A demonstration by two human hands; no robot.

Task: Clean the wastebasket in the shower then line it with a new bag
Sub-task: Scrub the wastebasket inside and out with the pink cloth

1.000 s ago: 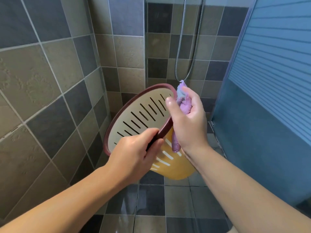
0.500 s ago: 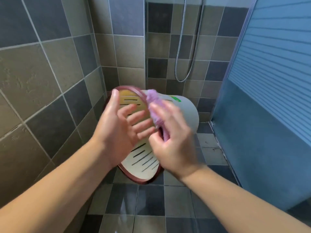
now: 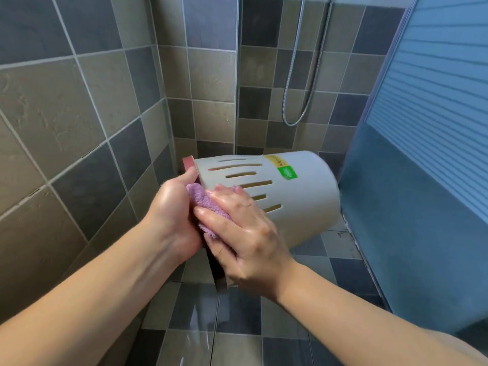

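Tiled wall [image 3: 66, 122] on the left. The left hand [image 3: 171, 215] grips the slotted wastebasket [image 3: 290, 196] at its maroon rim [image 3: 188, 162], holding it sideways above the floor. The right hand [image 3: 245, 233] presses a purple cloth [image 3: 203, 200] against its side. Shower hose [image 3: 303, 75] hangs far behind; a blue door [image 3: 422, 180] stands right.

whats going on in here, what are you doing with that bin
A person is wiping a wastebasket in a tiled shower stall. The pale slotted basket is held off the floor, lying on its side with its dark red rim toward the person's left. The left hand grips it at the rim, while the right hand presses a purple cloth against the outer wall near the rim. Both hands look wet. A shower hose hangs on the wall behind. No bag is in view.
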